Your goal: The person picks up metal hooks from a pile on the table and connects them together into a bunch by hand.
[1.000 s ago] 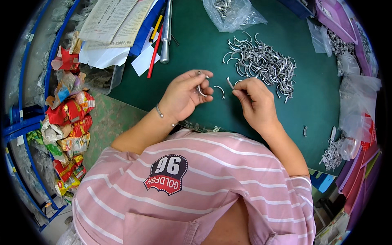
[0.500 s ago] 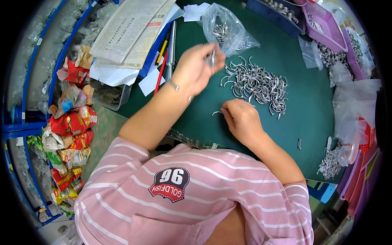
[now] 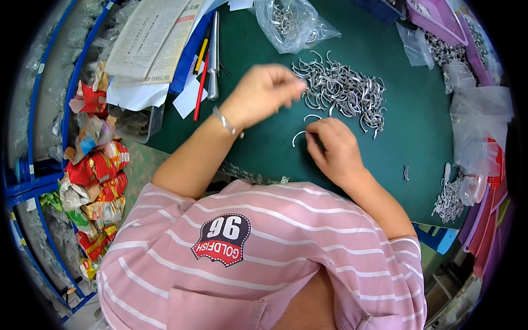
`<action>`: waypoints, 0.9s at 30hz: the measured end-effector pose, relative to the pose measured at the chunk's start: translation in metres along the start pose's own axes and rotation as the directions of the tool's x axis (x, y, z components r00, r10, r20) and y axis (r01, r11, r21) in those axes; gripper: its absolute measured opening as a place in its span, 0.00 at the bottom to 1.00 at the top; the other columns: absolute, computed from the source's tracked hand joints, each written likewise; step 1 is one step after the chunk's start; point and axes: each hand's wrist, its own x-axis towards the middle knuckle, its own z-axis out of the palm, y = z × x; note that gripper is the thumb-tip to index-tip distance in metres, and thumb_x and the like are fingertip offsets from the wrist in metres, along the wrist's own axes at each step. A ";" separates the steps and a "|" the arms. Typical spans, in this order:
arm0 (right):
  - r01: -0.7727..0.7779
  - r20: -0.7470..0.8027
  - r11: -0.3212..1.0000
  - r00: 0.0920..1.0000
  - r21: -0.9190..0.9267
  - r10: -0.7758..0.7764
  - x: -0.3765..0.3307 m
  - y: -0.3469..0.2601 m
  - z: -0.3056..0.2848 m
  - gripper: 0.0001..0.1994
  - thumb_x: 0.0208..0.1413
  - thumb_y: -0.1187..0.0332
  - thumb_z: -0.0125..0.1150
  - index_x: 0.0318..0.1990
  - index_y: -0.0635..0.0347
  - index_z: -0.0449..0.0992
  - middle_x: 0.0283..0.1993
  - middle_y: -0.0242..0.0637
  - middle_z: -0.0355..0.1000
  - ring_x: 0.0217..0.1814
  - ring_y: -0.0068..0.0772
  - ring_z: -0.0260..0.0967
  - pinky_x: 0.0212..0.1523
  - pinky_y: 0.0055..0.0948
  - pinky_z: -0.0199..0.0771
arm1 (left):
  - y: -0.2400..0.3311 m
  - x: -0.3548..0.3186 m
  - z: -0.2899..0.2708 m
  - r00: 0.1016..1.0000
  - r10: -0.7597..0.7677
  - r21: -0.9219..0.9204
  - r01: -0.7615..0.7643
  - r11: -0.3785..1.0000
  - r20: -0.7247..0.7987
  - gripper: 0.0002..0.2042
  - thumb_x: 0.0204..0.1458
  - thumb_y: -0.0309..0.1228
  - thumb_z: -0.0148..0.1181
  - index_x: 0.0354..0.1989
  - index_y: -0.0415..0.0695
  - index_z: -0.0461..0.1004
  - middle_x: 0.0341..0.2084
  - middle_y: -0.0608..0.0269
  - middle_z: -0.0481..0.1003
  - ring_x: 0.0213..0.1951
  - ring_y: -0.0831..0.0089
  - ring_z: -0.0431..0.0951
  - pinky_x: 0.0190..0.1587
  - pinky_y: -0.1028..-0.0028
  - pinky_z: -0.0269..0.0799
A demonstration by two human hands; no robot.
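My right hand (image 3: 334,146) is closed in a pinch on a thin curved metal piece (image 3: 297,137), whose arc sticks out to the left of the fingertips. Another curved piece lies on the green tabletop just above that hand. My left hand (image 3: 264,93), a little blurred, hovers left of the pile with its fingers curled in; what they hold, if anything, is hidden. The heap of grey curved metal pieces (image 3: 344,91) spreads beyond both hands. Farther off, a clear plastic bag (image 3: 300,30) has similar pieces inside.
Newspapers (image 3: 148,41), a red pen (image 3: 201,91) and a tapered metal rod (image 3: 214,60) lie to the left. A purple bin (image 3: 440,22) stands at the far right. Small silver parts (image 3: 448,201) sit near the right table edge. Blue shelving (image 3: 33,115) stands at the left.
My left hand has come down from beside the plastic bag toward the pile; the shiny metal seen in its fingers no longer shows. My right hand still pinches a curved piece. The view has shifted slightly.
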 end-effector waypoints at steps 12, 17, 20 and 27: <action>-0.097 0.051 0.975 0.993 -0.199 0.109 0.020 0.015 -0.012 0.03 0.41 0.77 0.59 0.27 0.63 0.74 0.28 0.40 0.67 0.33 0.43 0.65 0.33 0.36 0.67 | -0.036 -0.053 0.021 0.988 -0.146 -0.354 0.156 0.922 0.055 0.05 0.48 0.26 0.60 0.27 0.38 0.72 0.24 0.64 0.74 0.20 0.83 0.68 0.25 0.85 0.66; -0.028 0.083 0.978 0.996 -0.206 0.045 0.020 0.015 -0.009 0.04 0.41 0.77 0.59 0.28 0.63 0.73 0.30 0.39 0.68 0.32 0.43 0.66 0.32 0.35 0.67 | -0.043 -0.051 0.022 0.981 -0.190 -0.488 0.147 0.860 -0.040 0.06 0.49 0.27 0.59 0.30 0.38 0.72 0.25 0.65 0.73 0.23 0.83 0.69 0.25 0.86 0.66; -0.026 0.023 0.999 0.999 -0.034 0.027 0.012 0.009 -0.007 0.07 0.39 0.80 0.58 0.29 0.63 0.72 0.31 0.39 0.69 0.31 0.42 0.67 0.31 0.34 0.68 | -0.045 -0.051 0.027 0.974 -0.218 -0.546 0.154 0.823 -0.054 0.06 0.50 0.27 0.58 0.33 0.37 0.72 0.25 0.64 0.73 0.25 0.82 0.71 0.27 0.84 0.68; 0.135 0.010 0.949 0.990 0.286 -0.144 0.013 -0.004 -0.005 0.10 0.38 0.85 0.57 0.30 0.64 0.71 0.32 0.41 0.70 0.32 0.38 0.69 0.31 0.30 0.71 | -0.045 -0.051 0.024 0.951 -0.222 -0.556 0.305 0.773 0.215 0.06 0.48 0.24 0.59 0.33 0.35 0.73 0.27 0.61 0.75 0.27 0.78 0.74 0.29 0.82 0.70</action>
